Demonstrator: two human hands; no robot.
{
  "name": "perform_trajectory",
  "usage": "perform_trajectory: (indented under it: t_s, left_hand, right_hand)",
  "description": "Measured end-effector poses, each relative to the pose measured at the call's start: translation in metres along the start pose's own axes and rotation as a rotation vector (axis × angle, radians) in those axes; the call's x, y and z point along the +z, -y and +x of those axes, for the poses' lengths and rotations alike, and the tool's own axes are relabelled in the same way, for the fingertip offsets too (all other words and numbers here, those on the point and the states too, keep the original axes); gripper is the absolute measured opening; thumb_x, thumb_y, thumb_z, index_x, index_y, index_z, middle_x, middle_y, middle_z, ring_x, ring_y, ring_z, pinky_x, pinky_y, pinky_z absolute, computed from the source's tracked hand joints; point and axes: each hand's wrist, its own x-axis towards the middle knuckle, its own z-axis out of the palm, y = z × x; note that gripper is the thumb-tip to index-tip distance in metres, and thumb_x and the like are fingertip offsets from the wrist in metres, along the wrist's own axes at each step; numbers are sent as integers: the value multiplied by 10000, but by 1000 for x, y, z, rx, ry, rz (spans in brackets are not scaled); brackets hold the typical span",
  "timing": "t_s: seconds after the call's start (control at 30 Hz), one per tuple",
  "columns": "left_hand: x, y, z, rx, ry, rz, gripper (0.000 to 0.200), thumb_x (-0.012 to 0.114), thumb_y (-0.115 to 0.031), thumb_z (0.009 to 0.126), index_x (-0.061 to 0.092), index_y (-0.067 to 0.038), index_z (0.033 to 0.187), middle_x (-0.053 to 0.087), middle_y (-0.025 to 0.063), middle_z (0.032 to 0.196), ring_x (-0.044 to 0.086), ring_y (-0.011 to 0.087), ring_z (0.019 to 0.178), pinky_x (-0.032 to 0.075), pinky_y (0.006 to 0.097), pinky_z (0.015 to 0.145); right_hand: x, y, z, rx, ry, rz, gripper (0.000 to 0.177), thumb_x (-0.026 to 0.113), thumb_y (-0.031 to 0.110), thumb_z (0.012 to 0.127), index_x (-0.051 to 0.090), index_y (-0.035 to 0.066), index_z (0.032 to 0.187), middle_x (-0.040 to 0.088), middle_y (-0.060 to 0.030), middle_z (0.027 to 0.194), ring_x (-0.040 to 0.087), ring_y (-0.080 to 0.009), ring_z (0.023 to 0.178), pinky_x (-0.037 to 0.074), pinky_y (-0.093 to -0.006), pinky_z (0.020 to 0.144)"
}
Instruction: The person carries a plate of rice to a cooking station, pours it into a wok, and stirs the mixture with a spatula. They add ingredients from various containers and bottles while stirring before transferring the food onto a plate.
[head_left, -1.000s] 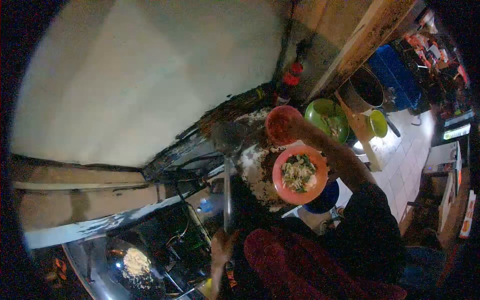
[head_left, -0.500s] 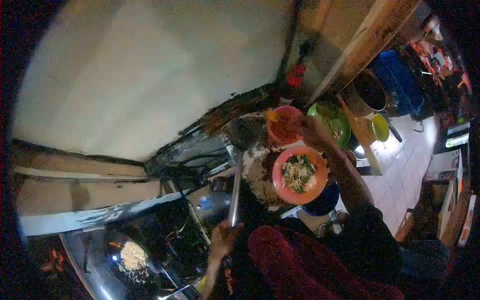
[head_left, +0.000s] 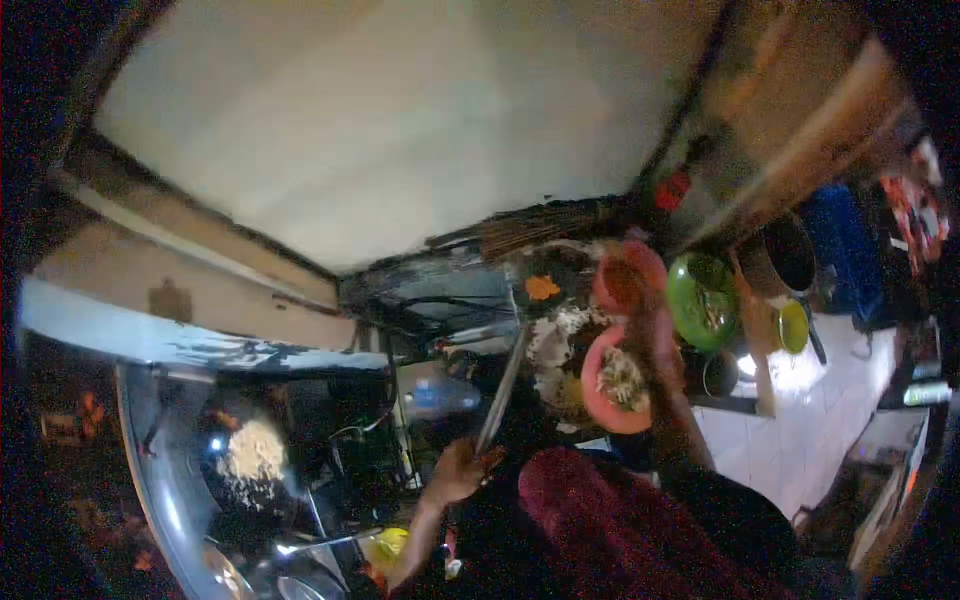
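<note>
My left hand (head_left: 465, 472) is closed around the long metal handle (head_left: 507, 385) of a ladle, whose dark head (head_left: 553, 264) is at the far end. An orange lump (head_left: 543, 288) shows in that head. My right hand (head_left: 645, 292) is smeared by motion, reaching over the red bowl (head_left: 618, 268) and the pink bowl beside it; its fingers cannot be made out. Chopped greens and pale shreds (head_left: 622, 380) lie in the pink bowl (head_left: 597, 410), partly covered by my right forearm.
A green bowl (head_left: 688, 322) and a small yellow-green cup (head_left: 793, 328) stand at the right, near a dark pot (head_left: 790, 255). At the left, a wok (head_left: 215, 480) holds pale food (head_left: 255, 452). A clear plastic bottle (head_left: 440, 397) lies behind my left hand.
The view has turned, shifting the bowls right. The orange stuff seen at the red bowl's edge now shows at the ladle's head. My right arm has moved across the pink bowl.
</note>
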Motion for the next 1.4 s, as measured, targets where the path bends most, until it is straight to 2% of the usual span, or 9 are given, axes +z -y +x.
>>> perform_trajectory:
  t_s: [0.23, 0.47, 0.6, 0.67, 0.93, 1.07, 1.2, 1.33, 1.4]
  left_hand:
    - [3, 18, -39, -140, -121, -754, 291, 586, -235, 805, 553, 40, 894, 546, 31, 683, 510, 102, 573, 420, 229, 487]
    - [43, 49, -71, -215, -671, -918, 443, 666, -438, 694, 538, -16, 724, 534, 41, 672, 506, 131, 613, 414, 308, 553]
    - [34, 38, -100, -223, -1081, -800, 423, 634, -399, 743, 577, -25, 931, 597, 56, 819, 545, 133, 818, 428, 277, 761]
    - [16, 35, -123, -64, -1209, -657, 411, 610, -397, 767, 562, -42, 969, 593, 83, 865, 542, 163, 867, 430, 289, 763]
    - [24, 74, -175, -254, -1570, -944, 490, 455, -493, 815, 599, -26, 790, 602, 140, 713, 590, 272, 675, 441, 369, 615]
    - [24, 90, -152, -418, -1580, -973, 472, 466, -503, 797, 610, -57, 849, 610, 158, 770, 597, 312, 752, 454, 390, 683]
    - [0, 118, -111, -501, -1648, -964, 458, 482, -502, 780, 610, -69, 858, 616, 153, 797, 596, 314, 759, 466, 386, 691]
    - [-35, 158, -78, -536, -1498, -1025, 450, 495, -486, 745, 617, -59, 820, 607, 184, 787, 594, 322, 757, 457, 418, 652]
    - [-57, 180, -63, -662, -1379, -1044, 429, 519, -382, 689, 606, 2, 860, 592, 232, 854, 586, 341, 800, 454, 432, 691]
  right_hand:
    - [54, 44, 4, -403, 126, -820, 244, 468, 236, 873, 548, 22, 961, 546, -43, 856, 517, -154, 755, 421, -280, 697]
    - [184, -115, -122, 252, 1587, -1020, 355, 503, 305, 855, 551, 2, 1033, 605, -61, 918, 559, -138, 802, 433, -288, 709]
    - [264, -122, -250, 1070, 1695, -679, 314, 519, 197, 841, 520, -42, 1044, 557, -116, 1047, 541, -185, 923, 403, -296, 847]
    - [319, -126, -293, 731, 2189, -745, 291, 522, 142, 773, 540, -29, 1008, 564, -117, 1000, 528, -179, 935, 411, -297, 819]
    - [486, -139, -356, 606, 1851, -457, 108, 503, 70, 826, 410, 92, 878, 410, -10, 544, 359, -69, 380, 309, -209, 337]
    - [505, -306, -322, 228, 1883, -573, 112, 494, 43, 771, 421, 98, 835, 336, 12, 482, 332, -99, 328, 304, -246, 293]
    - [525, -362, -288, 192, 2106, -1416, 15, 435, 38, 759, 449, 33, 757, 423, -42, 507, 393, -143, 318, 325, -285, 266]
    - [590, -353, -279, -22, 2324, -1529, 180, 516, 73, 768, 507, 17, 938, 453, -39, 576, 447, -130, 392, 377, -266, 338]
    - [619, -282, -317, 253, 2427, -1408, 304, 534, 54, 773, 483, -2, 1067, 464, -38, 612, 463, -120, 431, 399, -252, 381]
